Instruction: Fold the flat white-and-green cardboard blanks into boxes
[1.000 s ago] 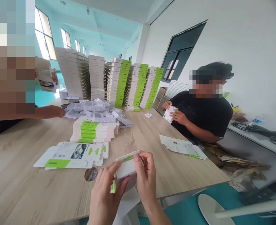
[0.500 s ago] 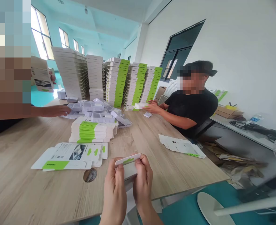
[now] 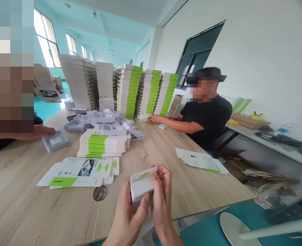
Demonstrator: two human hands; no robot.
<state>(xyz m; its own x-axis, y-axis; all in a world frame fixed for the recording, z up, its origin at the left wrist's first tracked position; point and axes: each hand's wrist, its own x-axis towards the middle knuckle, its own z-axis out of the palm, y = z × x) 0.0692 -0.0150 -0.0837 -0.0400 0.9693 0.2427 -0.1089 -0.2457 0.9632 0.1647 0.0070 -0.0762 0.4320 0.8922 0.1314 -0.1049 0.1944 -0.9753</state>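
A small white box [image 3: 142, 188] with a green hang-hole tab stands between my hands near the table's front edge. My left hand [image 3: 130, 208] grips its left side, thumb on the near face. Around its right side is my right hand [image 3: 161, 191], thumb close under the tab. The lower part of the box is hidden by my hands. Flat printed cartons [image 3: 74, 172] lie to the left, behind them a bundle of folded white-and-green cartons [image 3: 102, 143]. A heap of pale plastic trays [image 3: 103, 119] rests farther back.
Tall stacks of white-and-green boxes [image 3: 129, 90] line the table's back. On the right, a co-worker in black [image 3: 204, 114] reaches to a stack. Another person's hand [image 3: 44, 131] touches a tray [image 3: 55, 140] at left. More flat cartons [image 3: 200, 160] lie right; a round hole [image 3: 100, 193] pierces the table.
My hands have turned the box so more of its printed face shows, my left thumb sliding lower. The left person has drawn a tray from the heap. The right co-worker's hands have moved to the stack.
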